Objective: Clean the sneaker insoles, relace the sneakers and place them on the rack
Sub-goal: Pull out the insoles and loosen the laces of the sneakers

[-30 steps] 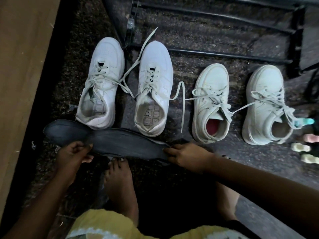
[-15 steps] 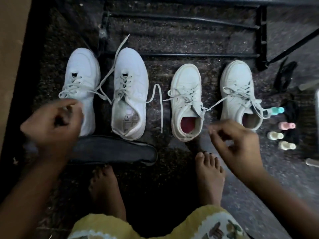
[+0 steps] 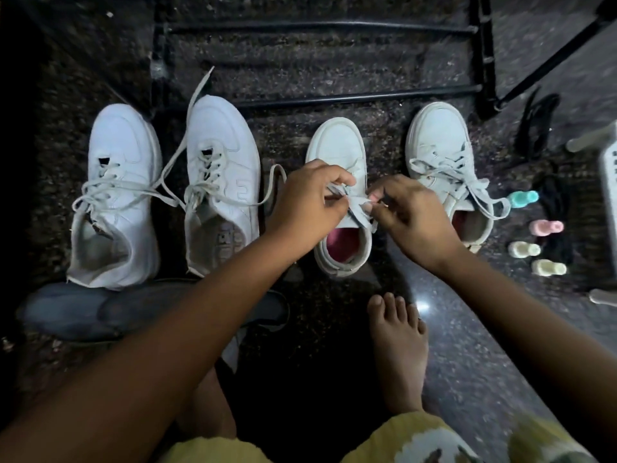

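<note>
Several white sneakers stand in a row on the dark floor. My left hand [image 3: 309, 202] and my right hand [image 3: 409, 212] meet over the third sneaker [image 3: 337, 145], which has a pink insole [image 3: 344, 243]. Both hands pinch its pale lace [image 3: 355, 203] above the tongue. The two larger sneakers at left [image 3: 115, 195] [image 3: 222, 182] have loose laces and bare insides. Two dark grey insoles [image 3: 66, 312] lie on the floor in front of them, partly under my left forearm. The fourth sneaker [image 3: 440, 162] stands laced at right.
A black metal shoe rack [image 3: 317, 61] stands behind the sneakers. Small pastel bottles [image 3: 524, 198] and black laces [image 3: 554, 202] lie at right, beside a white basket edge [image 3: 609, 168]. My bare foot [image 3: 399, 349] rests on the floor below the hands.
Both hands left the grey insoles on the floor, rose, and came together on the third sneaker's lace. The view shifted right.
</note>
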Tool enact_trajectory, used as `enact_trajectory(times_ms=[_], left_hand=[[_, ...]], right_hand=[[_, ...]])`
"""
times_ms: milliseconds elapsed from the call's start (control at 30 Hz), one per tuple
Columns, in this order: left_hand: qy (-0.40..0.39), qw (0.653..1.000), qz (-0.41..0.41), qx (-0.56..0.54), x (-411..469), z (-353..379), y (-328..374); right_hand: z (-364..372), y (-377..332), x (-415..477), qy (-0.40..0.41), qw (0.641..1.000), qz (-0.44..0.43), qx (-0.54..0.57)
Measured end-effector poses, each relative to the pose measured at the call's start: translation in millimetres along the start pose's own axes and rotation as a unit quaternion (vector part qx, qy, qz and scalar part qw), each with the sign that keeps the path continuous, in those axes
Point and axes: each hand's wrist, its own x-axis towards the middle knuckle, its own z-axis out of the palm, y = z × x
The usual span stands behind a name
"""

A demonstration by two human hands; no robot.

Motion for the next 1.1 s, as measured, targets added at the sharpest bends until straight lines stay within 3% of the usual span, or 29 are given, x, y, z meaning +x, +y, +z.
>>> enact_trajectory(times_ms=[167, 300, 367, 400, 467, 600, 700, 867, 1000, 1100], left_hand=[[0.020, 1.000, 0.014, 0.010, -18.2, 7.0, -7.0], [0.037, 0.999, 0.016, -0.009, -23.1, 8.4, -11.1], [0.037, 0.999, 0.010, -0.005, -22.2, 7.7, -9.7], [0.035, 0.999, 0.009, -0.005, -21.7, 7.0, -8.9], [0.031, 0.999, 0.012, -0.004, -21.7, 6.4, -8.0], [0.065, 0.998, 0.000, 0.011, -20.4, 9.3, -3.9], [0.075, 0.996, -0.004, 0.044, -17.8, 11.4, -1.3], [0.033, 0.995, -0.041, 0.084, -6.7, 14.1, -2.4], [0.016, 0.995, -0.097, 0.029, 1.8, 13.2, -5.2], [-0.054, 0.985, -0.163, 0.001, 7.4, 9.1, -6.4]], right_hand=[[-18.0, -33.6, -17.8, 0.022, 0.999, -0.044, -0.009], [-36.6, -55.5, -38.9, 0.071, 0.991, -0.027, 0.111], [6.7, -44.5, -83.8, 0.019, 0.997, 0.072, 0.018], [39.3, -37.6, -113.9, -0.033, 0.978, 0.191, -0.076], [91.2, -14.3, -153.8, -0.145, 0.917, 0.310, -0.206], [109.0, 4.8, -158.6, -0.109, 0.917, 0.248, -0.293], [109.4, 5.3, -156.5, -0.097, 0.912, 0.254, -0.306], [112.8, 13.4, -156.3, -0.071, 0.915, 0.233, -0.322], [116.2, 6.8, -166.7, -0.083, 0.917, 0.240, -0.307], [99.2, 4.1, -142.2, -0.069, 0.939, 0.203, -0.269]])
